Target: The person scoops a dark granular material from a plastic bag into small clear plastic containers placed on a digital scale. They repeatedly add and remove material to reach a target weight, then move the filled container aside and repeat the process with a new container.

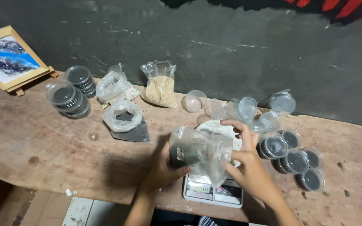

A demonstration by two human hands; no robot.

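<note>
From the head camera, your left hand is clasped around the lower, dark end of a clear plastic bag with dark grainy stuff in it, and your right hand grips the bag's loose, crumpled upper end, fingers curled over the film. You hold the bag in the air just above a white kitchen scale, which stands at the near edge of the wooden surface; a pale round dish sits on the scale, partly hidden behind the bag.

To your right, a group of small round lidded tubs filled with dark material lies just beside your right hand. Behind them, along the wall, several empty clear cups and lids are scattered, some tipped on their sides.

To your left, an open bag of dark grains lies flat on the surface, well apart from your hands. Behind it sit a knotted bag of whitish material and an upright bag of pale tan grains. Further left, two stacks of lidded dark-filled tubs stand near a small wood-framed blue and white picture propped at the wall.
</note>
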